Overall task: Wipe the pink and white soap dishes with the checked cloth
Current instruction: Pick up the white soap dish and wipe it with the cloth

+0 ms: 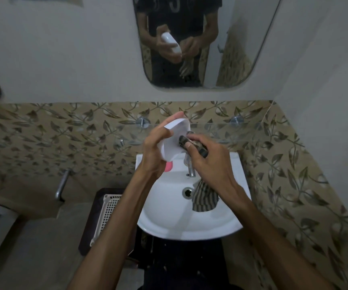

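White soap dish (174,141) held tilted over sink (168,218) by left hand (154,152), fingers closed on rim. Checked cloth (193,144) pinched in right hand (209,162), pressed inside dish; tail hung into sink. Pink soap dish (168,166) half hidden on sink ledge. Risk: dish dropped if pushed too hard.

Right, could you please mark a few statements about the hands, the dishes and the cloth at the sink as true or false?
1. The left hand holds the white dish. True.
2. The right hand is empty. False: it presses the cloth into the white dish.
3. The pink dish sits on the sink rim. True.
4. The cloth's loose end hangs over the basin. True.
5. The white dish rests in the basin. False: it is held up above the tap.
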